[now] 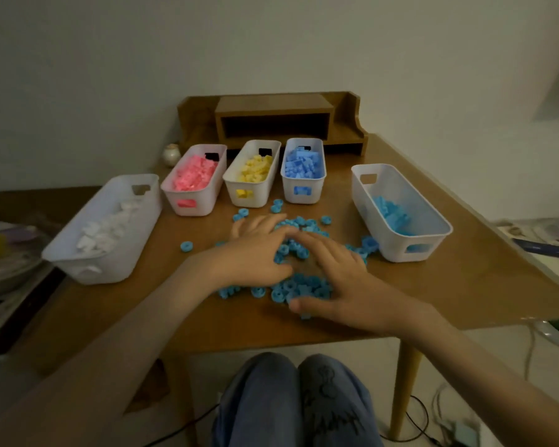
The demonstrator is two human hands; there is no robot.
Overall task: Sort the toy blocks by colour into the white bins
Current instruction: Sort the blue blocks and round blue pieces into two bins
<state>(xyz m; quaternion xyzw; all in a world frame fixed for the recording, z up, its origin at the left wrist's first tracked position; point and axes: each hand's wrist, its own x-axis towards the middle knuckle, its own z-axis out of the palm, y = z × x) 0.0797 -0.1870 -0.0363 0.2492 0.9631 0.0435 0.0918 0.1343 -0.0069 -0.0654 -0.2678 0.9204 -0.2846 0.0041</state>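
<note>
Light-blue blocks (pixel 300 288) are heaped loose mid-table (pixel 465 269). One stray ring (pixel 186 246) lies at 9 o'clock of the heap.

Left hand (pixel 255 250) is palm down on the heap with fingers nearly straight, pointing to 1 o'clock. It grips nothing that shows.

Right hand (pixel 339 275) is flat on the heap beside it, fingers spread to 11 o'clock and thumb out. It is open too, and what lies under the palm is hidden.

Bins around the heap:
- white-block bin (pixel 126 253) at 9–10 o'clock
- pink bin (pixel 200 195) at 11
- yellow bin (pixel 259 188) at 12
- blue bin (pixel 318 190) just past 12
- light-blue bin (pixel 391 243) at 2, partly filled
</note>
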